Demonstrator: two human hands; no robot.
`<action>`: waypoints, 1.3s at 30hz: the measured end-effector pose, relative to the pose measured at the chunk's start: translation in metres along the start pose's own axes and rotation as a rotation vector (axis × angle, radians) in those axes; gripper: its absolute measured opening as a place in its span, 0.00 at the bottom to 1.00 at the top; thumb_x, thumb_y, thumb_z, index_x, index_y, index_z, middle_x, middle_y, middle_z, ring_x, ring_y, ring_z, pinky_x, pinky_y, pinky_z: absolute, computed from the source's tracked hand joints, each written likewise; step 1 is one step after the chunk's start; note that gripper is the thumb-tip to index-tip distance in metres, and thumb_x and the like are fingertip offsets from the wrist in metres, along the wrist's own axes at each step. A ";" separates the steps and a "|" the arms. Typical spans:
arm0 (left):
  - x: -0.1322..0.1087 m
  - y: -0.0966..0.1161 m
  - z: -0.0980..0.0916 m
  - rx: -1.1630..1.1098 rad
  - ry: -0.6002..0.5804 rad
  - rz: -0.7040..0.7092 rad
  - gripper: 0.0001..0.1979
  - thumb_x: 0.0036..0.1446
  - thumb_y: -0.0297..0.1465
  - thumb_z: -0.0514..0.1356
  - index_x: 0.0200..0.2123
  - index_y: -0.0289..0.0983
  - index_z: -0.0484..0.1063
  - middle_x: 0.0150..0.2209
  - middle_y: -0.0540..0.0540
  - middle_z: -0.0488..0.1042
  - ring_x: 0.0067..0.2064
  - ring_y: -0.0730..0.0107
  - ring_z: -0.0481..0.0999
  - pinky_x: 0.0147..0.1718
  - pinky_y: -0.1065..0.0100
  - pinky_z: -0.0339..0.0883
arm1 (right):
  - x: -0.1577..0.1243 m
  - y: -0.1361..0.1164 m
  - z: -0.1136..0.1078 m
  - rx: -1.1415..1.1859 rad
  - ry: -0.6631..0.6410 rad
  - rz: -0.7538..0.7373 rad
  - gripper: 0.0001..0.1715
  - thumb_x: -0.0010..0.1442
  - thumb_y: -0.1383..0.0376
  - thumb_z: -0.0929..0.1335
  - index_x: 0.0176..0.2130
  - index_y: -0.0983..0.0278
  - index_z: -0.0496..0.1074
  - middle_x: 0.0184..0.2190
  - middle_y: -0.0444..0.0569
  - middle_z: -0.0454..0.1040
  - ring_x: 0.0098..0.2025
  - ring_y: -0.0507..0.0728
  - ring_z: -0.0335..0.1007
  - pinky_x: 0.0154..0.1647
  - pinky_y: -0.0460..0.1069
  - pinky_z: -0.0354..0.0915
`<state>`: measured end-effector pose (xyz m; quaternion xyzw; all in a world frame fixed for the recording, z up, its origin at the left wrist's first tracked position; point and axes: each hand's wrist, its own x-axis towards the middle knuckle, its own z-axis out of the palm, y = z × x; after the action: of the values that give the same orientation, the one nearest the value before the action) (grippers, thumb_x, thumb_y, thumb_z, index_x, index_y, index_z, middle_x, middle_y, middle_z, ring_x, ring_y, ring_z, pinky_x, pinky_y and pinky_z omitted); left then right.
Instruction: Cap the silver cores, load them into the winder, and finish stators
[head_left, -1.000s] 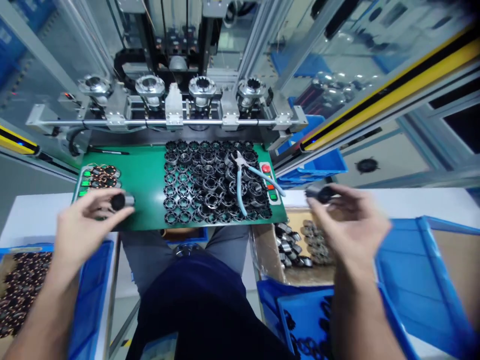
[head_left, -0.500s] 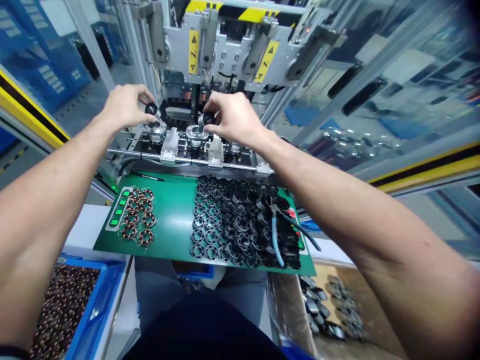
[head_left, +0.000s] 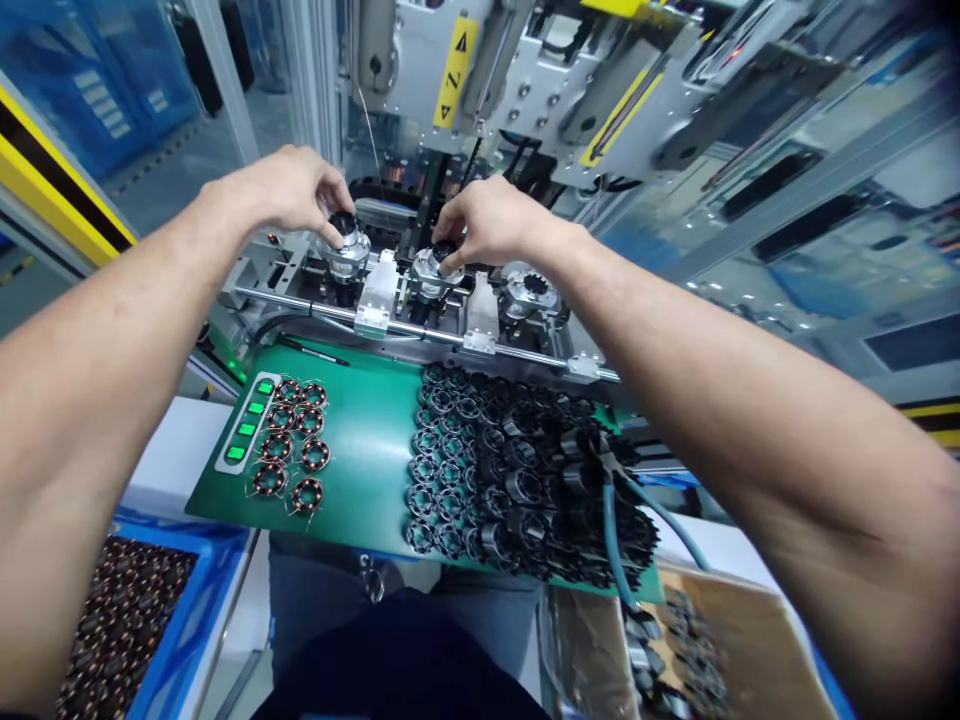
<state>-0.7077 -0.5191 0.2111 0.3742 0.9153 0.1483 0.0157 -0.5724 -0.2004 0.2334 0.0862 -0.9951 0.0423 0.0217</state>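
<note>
Two bare hands worked at the left-hand end of a row of holders on a machine. The left hand had thumb and fingertips closed around a black core at the mouth of the first holder; the right hand pinched a second core at the mouth of the next holder. How deep either one sat could not be told. The third holder, near the right wrist, had a toothed black core in it.

In front, a green board bore eight copper-wound rings in two columns, beside a panel of four lit green buttons, with a pen near the far edge. Rows of black parts filled its right side; pliers lay on them, blue handles jutting past the board. A blue bin of copper-wound parts stood at lower left, a carton of metal parts at lower right.
</note>
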 end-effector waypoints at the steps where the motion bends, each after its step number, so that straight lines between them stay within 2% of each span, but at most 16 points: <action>1: 0.002 0.002 -0.002 0.020 -0.025 0.000 0.30 0.57 0.38 0.89 0.56 0.31 0.88 0.52 0.49 0.93 0.55 0.65 0.94 0.74 0.48 0.79 | 0.004 0.004 0.003 0.014 0.004 -0.014 0.25 0.48 0.56 0.94 0.42 0.57 0.91 0.39 0.49 0.89 0.49 0.70 0.89 0.62 0.67 0.83; 4: 0.006 0.008 -0.007 0.083 -0.071 -0.024 0.29 0.58 0.38 0.87 0.55 0.28 0.87 0.55 0.49 0.93 0.56 0.69 0.94 0.74 0.52 0.78 | 0.012 0.018 0.013 0.081 0.059 -0.092 0.28 0.44 0.48 0.94 0.37 0.57 0.90 0.34 0.46 0.86 0.45 0.69 0.88 0.61 0.68 0.83; 7: 0.009 0.014 -0.012 0.085 -0.112 -0.045 0.28 0.59 0.38 0.85 0.56 0.28 0.87 0.57 0.48 0.93 0.58 0.67 0.94 0.73 0.50 0.78 | 0.016 0.029 0.021 0.109 0.087 -0.151 0.31 0.41 0.44 0.94 0.36 0.56 0.89 0.33 0.46 0.86 0.41 0.67 0.86 0.57 0.67 0.85; 12: -0.001 0.024 -0.020 0.069 -0.187 -0.041 0.18 0.74 0.35 0.73 0.55 0.23 0.86 0.60 0.44 0.92 0.66 0.66 0.90 0.78 0.46 0.71 | 0.023 0.044 0.017 0.129 0.045 -0.163 0.34 0.43 0.42 0.94 0.41 0.57 0.91 0.35 0.48 0.88 0.41 0.67 0.86 0.58 0.68 0.86; 14: -0.016 0.032 -0.014 0.075 -0.142 -0.025 0.22 0.73 0.37 0.76 0.60 0.24 0.85 0.66 0.42 0.89 0.72 0.59 0.86 0.81 0.42 0.67 | 0.022 0.044 0.015 0.130 0.021 -0.169 0.33 0.45 0.42 0.93 0.42 0.56 0.92 0.37 0.48 0.89 0.42 0.68 0.86 0.59 0.69 0.87; 16: -0.038 0.041 0.003 0.082 -0.053 -0.008 0.33 0.72 0.37 0.77 0.73 0.25 0.79 0.78 0.36 0.79 0.83 0.49 0.75 0.85 0.37 0.61 | 0.011 0.037 0.018 0.104 0.030 -0.160 0.33 0.51 0.40 0.91 0.46 0.57 0.92 0.41 0.51 0.90 0.46 0.71 0.88 0.63 0.72 0.86; 18: -0.060 0.048 0.029 0.059 0.056 0.002 0.45 0.74 0.36 0.75 0.85 0.26 0.64 0.89 0.33 0.61 0.91 0.43 0.58 0.89 0.34 0.53 | -0.011 0.020 0.026 0.057 0.065 -0.148 0.36 0.62 0.40 0.85 0.57 0.61 0.91 0.52 0.58 0.92 0.58 0.78 0.88 0.72 0.77 0.81; 19: -0.070 0.049 0.043 0.026 0.110 -0.001 0.48 0.74 0.36 0.74 0.88 0.29 0.59 0.91 0.35 0.56 0.92 0.44 0.54 0.90 0.35 0.50 | -0.025 0.009 0.033 0.038 0.078 -0.136 0.41 0.67 0.42 0.82 0.66 0.66 0.87 0.61 0.63 0.90 0.67 0.82 0.85 0.79 0.79 0.76; 21: -0.083 0.049 0.069 -0.100 0.192 0.001 0.46 0.74 0.38 0.72 0.88 0.34 0.62 0.91 0.39 0.57 0.91 0.46 0.55 0.91 0.39 0.49 | -0.053 -0.012 0.046 0.029 0.037 -0.101 0.54 0.72 0.47 0.76 0.82 0.75 0.70 0.83 0.71 0.72 0.86 0.85 0.66 0.90 0.80 0.61; 23: -0.089 0.046 0.085 -0.193 0.234 0.016 0.42 0.73 0.40 0.71 0.85 0.36 0.68 0.88 0.39 0.63 0.90 0.41 0.59 0.91 0.38 0.52 | -0.075 -0.029 0.058 0.040 -0.021 -0.042 0.63 0.73 0.50 0.73 0.89 0.80 0.53 0.91 0.73 0.51 0.93 0.84 0.47 0.93 0.80 0.51; 24: -0.089 0.044 0.090 -0.210 0.257 0.026 0.42 0.72 0.41 0.70 0.84 0.37 0.70 0.88 0.38 0.65 0.89 0.39 0.60 0.90 0.37 0.52 | -0.081 -0.034 0.061 0.046 -0.039 -0.018 0.64 0.73 0.50 0.72 0.90 0.79 0.50 0.92 0.72 0.46 0.94 0.84 0.42 0.93 0.81 0.49; 28: -0.091 0.039 0.091 -0.230 0.376 0.021 0.41 0.71 0.43 0.67 0.83 0.40 0.73 0.86 0.39 0.69 0.89 0.39 0.60 0.90 0.34 0.51 | -0.085 -0.045 0.064 0.050 -0.033 0.017 0.61 0.75 0.45 0.69 0.90 0.72 0.53 0.93 0.68 0.48 0.95 0.83 0.39 0.93 0.83 0.47; 31: -0.093 0.040 0.091 -0.263 0.382 -0.017 0.36 0.70 0.42 0.66 0.78 0.42 0.80 0.83 0.39 0.73 0.85 0.37 0.70 0.87 0.31 0.58 | -0.081 -0.053 0.062 0.049 -0.008 0.024 0.59 0.79 0.44 0.65 0.90 0.76 0.51 0.93 0.70 0.47 0.95 0.81 0.39 0.93 0.81 0.48; 34: -0.096 0.041 0.087 -0.304 0.411 -0.032 0.34 0.66 0.40 0.67 0.74 0.42 0.83 0.80 0.38 0.77 0.82 0.34 0.74 0.85 0.29 0.61 | -0.082 -0.058 0.054 0.050 -0.023 0.026 0.54 0.80 0.46 0.64 0.88 0.75 0.57 0.91 0.69 0.55 0.93 0.78 0.50 0.93 0.76 0.55; 36: -0.100 0.046 0.080 -0.349 0.450 -0.049 0.35 0.63 0.40 0.69 0.73 0.40 0.84 0.79 0.35 0.78 0.82 0.32 0.74 0.85 0.28 0.61 | -0.088 -0.055 0.041 0.047 0.000 0.040 0.50 0.83 0.46 0.62 0.87 0.73 0.61 0.90 0.66 0.59 0.93 0.74 0.54 0.94 0.70 0.55; 39: -0.116 0.074 0.072 -0.448 0.590 -0.092 0.39 0.66 0.42 0.67 0.77 0.37 0.78 0.84 0.32 0.71 0.87 0.33 0.64 0.88 0.29 0.52 | -0.112 -0.038 0.022 0.027 0.120 0.138 0.46 0.87 0.49 0.57 0.89 0.72 0.56 0.92 0.67 0.53 0.95 0.73 0.45 0.96 0.73 0.47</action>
<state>-0.5640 -0.5304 0.1535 0.2612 0.8412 0.4454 -0.1606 -0.4560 -0.2209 0.2093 0.0152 -0.9950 0.0620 0.0773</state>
